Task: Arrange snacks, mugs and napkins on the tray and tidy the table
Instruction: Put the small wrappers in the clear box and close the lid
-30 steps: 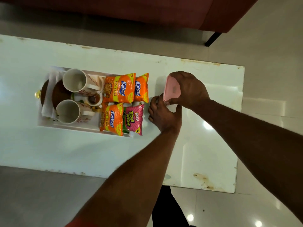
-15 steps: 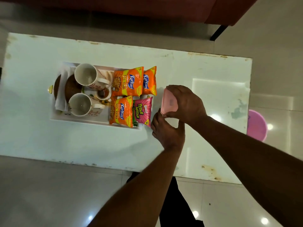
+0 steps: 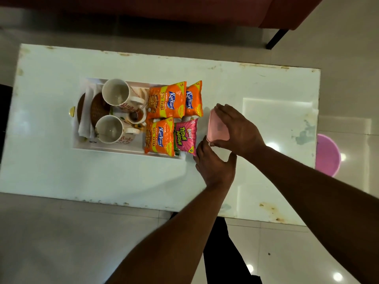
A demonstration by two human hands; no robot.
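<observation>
A white tray (image 3: 114, 147) on the white table (image 3: 256, 83) holds two white mugs (image 3: 118, 94) (image 3: 109, 129), three orange snack packets (image 3: 167, 102), a pink snack packet (image 3: 185, 136), brown coasters (image 3: 98, 108), a white napkin (image 3: 85, 126) and a small bowl (image 3: 135, 116) with a spoon. Just right of the tray, my right hand (image 3: 238, 128) grips a pink lidded box (image 3: 217, 128) from above. My left hand (image 3: 213, 165) touches the box's near edge from below; whether it grips the box is unclear.
A dark red sofa (image 3: 164, 7) stands beyond the table, with a black leg (image 3: 275, 38) at the right. A pink bucket (image 3: 327, 154) sits on the floor past the table's right edge. Glossy floor tiles surround the table.
My view has pulled back, so more of the table and the pink bucket show. Both hands stay on the pink box, which now lies flatter under my right palm.
</observation>
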